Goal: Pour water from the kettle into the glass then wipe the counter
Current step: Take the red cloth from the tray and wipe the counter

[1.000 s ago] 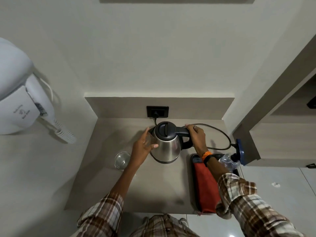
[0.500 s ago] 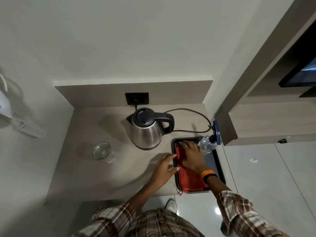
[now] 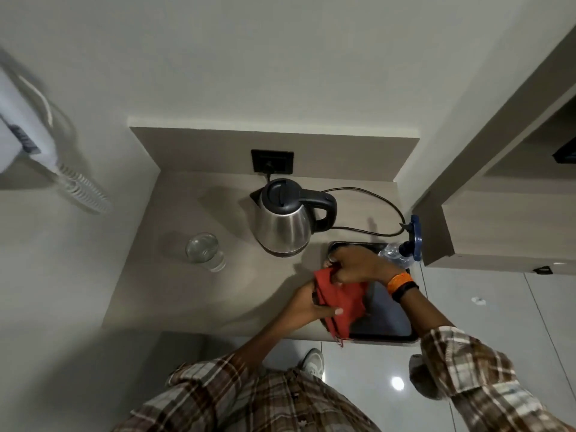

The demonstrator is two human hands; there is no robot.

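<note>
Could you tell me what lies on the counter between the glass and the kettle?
Nothing: in the head view, the counter between the glass and the kettle is bare apart from shadow.

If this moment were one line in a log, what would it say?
phase: wipe prep | both hands: left hand, right hand lifting red cloth off tray | kettle, glass: on counter
</note>
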